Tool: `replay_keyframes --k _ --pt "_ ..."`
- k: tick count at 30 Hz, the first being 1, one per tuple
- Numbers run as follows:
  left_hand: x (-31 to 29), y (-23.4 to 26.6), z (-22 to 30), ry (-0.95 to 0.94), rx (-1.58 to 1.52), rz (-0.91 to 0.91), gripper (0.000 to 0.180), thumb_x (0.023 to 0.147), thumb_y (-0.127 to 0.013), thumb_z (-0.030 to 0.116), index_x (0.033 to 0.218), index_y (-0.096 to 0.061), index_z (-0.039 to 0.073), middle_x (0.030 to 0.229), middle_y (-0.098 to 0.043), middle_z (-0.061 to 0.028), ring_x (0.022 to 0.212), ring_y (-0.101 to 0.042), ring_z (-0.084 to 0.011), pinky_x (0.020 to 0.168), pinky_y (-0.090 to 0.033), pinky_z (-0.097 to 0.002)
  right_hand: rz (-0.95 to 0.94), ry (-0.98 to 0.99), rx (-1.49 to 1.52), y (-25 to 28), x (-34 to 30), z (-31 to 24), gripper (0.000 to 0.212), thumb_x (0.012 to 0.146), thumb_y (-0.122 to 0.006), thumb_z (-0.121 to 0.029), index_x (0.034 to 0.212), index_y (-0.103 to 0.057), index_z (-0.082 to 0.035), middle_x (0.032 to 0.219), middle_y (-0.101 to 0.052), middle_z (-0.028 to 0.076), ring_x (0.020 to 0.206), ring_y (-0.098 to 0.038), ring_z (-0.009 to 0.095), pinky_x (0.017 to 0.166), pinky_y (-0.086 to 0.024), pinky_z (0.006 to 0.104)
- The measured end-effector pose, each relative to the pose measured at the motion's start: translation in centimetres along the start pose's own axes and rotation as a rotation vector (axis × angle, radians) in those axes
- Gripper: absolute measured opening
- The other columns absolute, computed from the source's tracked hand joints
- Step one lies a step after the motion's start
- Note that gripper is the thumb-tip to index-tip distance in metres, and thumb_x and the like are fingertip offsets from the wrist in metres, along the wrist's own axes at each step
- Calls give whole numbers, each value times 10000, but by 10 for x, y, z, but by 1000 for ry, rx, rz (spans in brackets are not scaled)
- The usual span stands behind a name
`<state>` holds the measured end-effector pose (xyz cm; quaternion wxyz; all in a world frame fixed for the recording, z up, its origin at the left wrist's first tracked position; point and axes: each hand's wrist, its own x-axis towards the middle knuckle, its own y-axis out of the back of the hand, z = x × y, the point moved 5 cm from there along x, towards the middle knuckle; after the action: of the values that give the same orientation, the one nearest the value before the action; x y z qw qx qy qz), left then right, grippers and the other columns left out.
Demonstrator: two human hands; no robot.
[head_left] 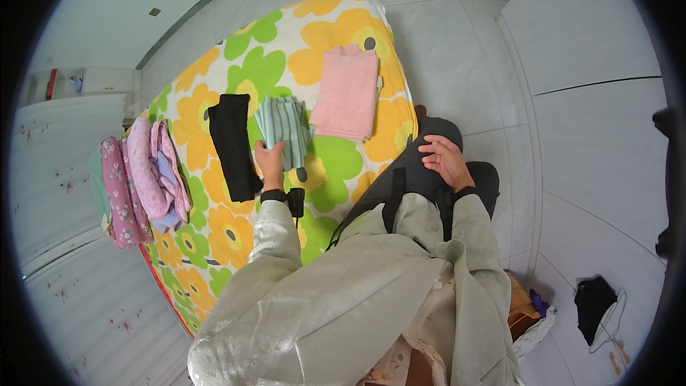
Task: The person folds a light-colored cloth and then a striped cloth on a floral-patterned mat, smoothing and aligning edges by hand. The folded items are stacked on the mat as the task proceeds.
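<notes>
My left hand (271, 160) grips the near left edge of a folded green-and-white striped cloth (287, 129) lying on the bed. Left of it lies a long folded black garment (234, 146). Farther off to the right, a folded pink cloth (348, 93) lies flat near the bed's edge. Above my dark-trousered knee, my right hand (446, 162) is open and empty, its fingers slightly bent. Dark bands circle both wrists.
The bed (329, 193) has a sheet with yellow and green flowers. Several pink garments (161, 171) are piled at its left edge, by a white curtain (64, 193). White cabinets (600, 136) line the right. Low on the right are a bag of clothes (525, 314) and a black garment (594, 307).
</notes>
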<state>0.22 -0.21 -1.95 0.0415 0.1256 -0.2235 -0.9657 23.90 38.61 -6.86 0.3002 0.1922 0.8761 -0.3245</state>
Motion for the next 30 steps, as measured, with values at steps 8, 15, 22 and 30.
replay_keyframes --k 8,15,22,30 --pt "-61 -100 104 -798 479 99 483 613 -731 144 1017 -520 -14 1007 -530 -193 960 -499 -365 870 -404 -424 -12 -1 1 -1 1 0 269 947 -481 -170 1177 -545 -47 987 -670 118 713 -660 154 625 -556 259" --pt "-97 -176 77 -796 669 -298 583 635 -763 211 1155 -538 72 1201 -497 -157 1102 -464 -359 919 -379 -480 15 9 -2 1 0 1 267 949 -481 -173 1176 -546 -48 983 -671 120 710 -662 152 626 -559 256" --pt "-88 -163 89 -771 708 -248 490 671 -734 182 1111 -547 79 1161 -492 -134 1078 -458 -341 872 -373 -454 -12 -4 7 0 1 0 266 957 -473 -165 1188 -537 -49 992 -668 119 711 -661 141 626 -558 246" --pt "-57 -173 56 -845 520 -97 222 717 -677 151 894 -584 56 898 -571 -147 835 -536 -349 722 -431 -439 -19 8 14 -2 -1 -1 267 966 -461 -167 1194 -529 -47 1001 -664 117 713 -658 133 629 -556 238"
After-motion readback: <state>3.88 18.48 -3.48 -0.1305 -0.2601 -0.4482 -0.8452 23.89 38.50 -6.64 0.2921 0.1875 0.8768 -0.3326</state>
